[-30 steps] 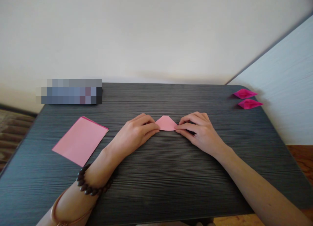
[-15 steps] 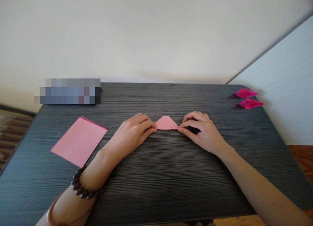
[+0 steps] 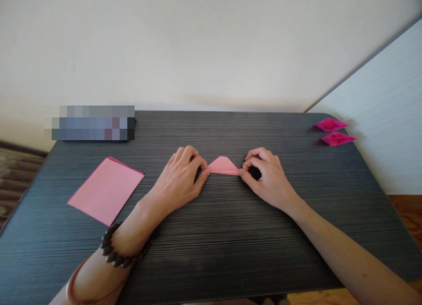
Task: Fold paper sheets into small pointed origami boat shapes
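Observation:
A small folded piece of light pink origami paper (image 3: 224,164) lies at the middle of the dark table, its top cut-off like a low trapezoid, with a narrow strip turned up along the near edge. My left hand (image 3: 181,173) pinches its left corner between thumb and fingers. At the opposite corner, my right hand (image 3: 268,177) holds the paper in the same way, thumb and index finger together. Both fingertips hide the paper's ends.
Left of my forearm lies a stack of square pink paper (image 3: 107,191). Two magenta folded paper shapes (image 3: 331,125) sit at the far right corner of the table (image 3: 211,248). A blurred-out object (image 3: 94,125) stands at the back left. A wall rises behind.
A narrow strip along the paper's near edge is now folded up, where the edge was plain before. My fingers have curled more, and the knuckles of my left hand have risen.

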`<action>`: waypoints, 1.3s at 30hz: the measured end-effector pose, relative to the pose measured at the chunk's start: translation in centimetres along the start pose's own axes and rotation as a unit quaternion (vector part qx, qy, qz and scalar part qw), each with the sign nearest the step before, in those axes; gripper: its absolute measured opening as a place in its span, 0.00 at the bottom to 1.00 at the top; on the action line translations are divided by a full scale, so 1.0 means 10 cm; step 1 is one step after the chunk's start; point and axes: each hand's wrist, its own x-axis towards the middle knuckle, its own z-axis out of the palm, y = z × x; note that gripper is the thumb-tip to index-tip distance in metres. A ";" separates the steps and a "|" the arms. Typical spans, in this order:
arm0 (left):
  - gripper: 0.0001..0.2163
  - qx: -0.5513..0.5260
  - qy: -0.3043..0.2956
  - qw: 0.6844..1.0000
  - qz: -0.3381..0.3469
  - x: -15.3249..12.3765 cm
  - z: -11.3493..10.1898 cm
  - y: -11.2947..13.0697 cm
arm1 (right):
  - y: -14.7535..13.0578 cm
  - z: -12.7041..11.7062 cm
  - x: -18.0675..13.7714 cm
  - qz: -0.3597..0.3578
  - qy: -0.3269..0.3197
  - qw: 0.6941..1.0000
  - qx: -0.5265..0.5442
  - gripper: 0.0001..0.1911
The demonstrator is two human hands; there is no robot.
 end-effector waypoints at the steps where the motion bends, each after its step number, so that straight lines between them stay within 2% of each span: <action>1: 0.09 0.002 0.006 1.000 -0.002 0.00 0.00 0.01 | 0.00 0.00 0.00 0.001 0.001 1.000 0.001 0.04; 6: 0.08 -0.001 0.022 1.000 0.002 0.00 0.00 0.03 | 0.00 0.01 0.01 0.004 0.005 1.000 0.004 0.04; 11: 0.08 -0.022 0.002 1.000 0.020 0.01 -0.02 -0.02 | 0.02 -0.03 0.02 0.005 -0.013 1.000 0.023 0.05; 17: 0.09 -0.055 -0.020 0.998 0.026 0.01 -0.03 -0.05 | 0.05 -0.09 0.03 0.005 -0.037 0.997 0.069 0.10; 22: 0.08 -0.064 -0.016 0.997 0.027 0.01 -0.02 -0.07 | 0.04 -0.10 0.02 -0.020 -0.041 0.998 0.054 0.05; 28: 0.08 -0.062 -0.021 0.997 0.032 0.02 -0.03 -0.08 | 0.05 -0.07 0.02 -0.050 -0.006 0.997 0.052 0.03; 39: 0.09 -0.058 -0.027 0.997 0.032 0.02 -0.04 -0.09 | 0.09 -0.09 0.03 -0.063 -0.036 0.997 0.036 0.07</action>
